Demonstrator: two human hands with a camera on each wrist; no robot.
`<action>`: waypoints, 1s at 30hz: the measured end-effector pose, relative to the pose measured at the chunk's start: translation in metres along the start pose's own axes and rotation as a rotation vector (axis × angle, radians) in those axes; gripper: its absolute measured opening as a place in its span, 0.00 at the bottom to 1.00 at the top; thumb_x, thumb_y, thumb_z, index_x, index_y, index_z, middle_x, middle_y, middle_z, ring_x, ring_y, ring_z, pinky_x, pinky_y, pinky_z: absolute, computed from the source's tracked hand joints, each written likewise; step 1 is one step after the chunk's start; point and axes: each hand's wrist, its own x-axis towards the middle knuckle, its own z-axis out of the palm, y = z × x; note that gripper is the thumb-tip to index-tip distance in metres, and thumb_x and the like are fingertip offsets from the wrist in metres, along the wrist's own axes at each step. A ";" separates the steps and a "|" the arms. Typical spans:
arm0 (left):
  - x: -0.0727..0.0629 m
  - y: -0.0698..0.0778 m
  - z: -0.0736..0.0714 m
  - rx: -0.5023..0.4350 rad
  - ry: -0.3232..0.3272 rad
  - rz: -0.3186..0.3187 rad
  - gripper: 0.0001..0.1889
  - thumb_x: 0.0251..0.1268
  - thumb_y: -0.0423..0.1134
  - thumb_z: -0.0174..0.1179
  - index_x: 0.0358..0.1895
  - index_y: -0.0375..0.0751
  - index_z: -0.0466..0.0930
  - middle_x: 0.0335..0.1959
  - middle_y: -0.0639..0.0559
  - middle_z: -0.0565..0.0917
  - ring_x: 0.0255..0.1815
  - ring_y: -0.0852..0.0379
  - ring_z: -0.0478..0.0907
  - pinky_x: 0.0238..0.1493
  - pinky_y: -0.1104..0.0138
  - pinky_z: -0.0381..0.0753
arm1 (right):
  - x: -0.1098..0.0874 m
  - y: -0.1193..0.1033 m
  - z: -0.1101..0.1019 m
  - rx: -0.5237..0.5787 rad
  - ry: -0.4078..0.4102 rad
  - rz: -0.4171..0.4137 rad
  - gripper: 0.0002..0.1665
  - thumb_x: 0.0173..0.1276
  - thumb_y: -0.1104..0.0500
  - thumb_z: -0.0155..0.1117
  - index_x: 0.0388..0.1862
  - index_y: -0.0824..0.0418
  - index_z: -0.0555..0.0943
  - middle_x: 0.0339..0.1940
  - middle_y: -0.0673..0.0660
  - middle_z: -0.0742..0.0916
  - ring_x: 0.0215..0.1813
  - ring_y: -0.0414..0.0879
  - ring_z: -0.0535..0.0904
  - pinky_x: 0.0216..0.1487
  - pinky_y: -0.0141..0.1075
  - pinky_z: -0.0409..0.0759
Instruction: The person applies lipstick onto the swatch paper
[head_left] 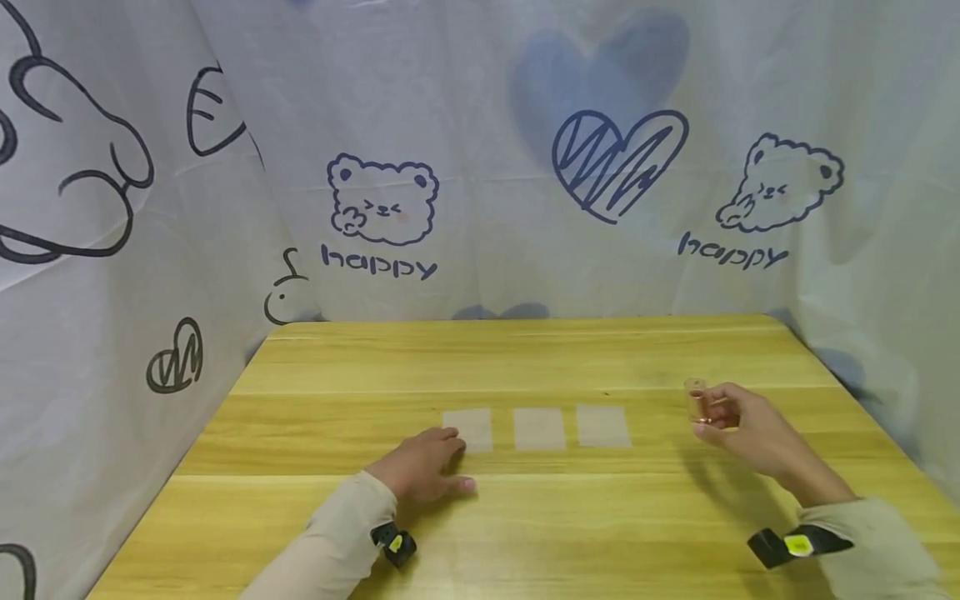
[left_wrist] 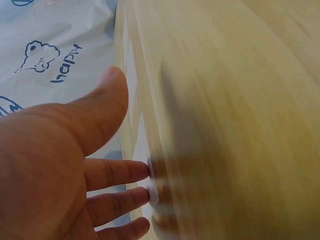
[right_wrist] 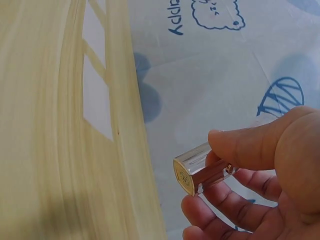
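My right hand (head_left: 753, 432) holds a small clear tube with a gold end and a reddish inside, apparently a lipstick (right_wrist: 199, 172), pinched between thumb and fingers above the right side of the table. A round emblem marks the gold end in the right wrist view. On the left, my left hand (head_left: 423, 465) has its fingers extended and thumb apart, with nothing held. Its fingertips are at the left white square (head_left: 474, 429), by its near left corner. The middle square (head_left: 539, 429) and right square (head_left: 603, 427) lie in a row with it, flat on the wood.
The wooden table (head_left: 525, 533) reaches back to a white curtain (head_left: 480, 108) with bear, heart and "happy" drawings. Curtain also hangs along both sides. A small dark speck (head_left: 606, 393) lies behind the right square.
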 end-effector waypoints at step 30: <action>0.002 0.001 -0.002 0.015 0.039 0.040 0.33 0.65 0.56 0.60 0.63 0.34 0.73 0.67 0.37 0.69 0.68 0.39 0.65 0.67 0.48 0.63 | 0.025 -0.056 0.041 0.095 -0.102 -0.090 0.16 0.67 0.63 0.66 0.50 0.67 0.75 0.42 0.58 0.83 0.43 0.51 0.79 0.43 0.45 0.80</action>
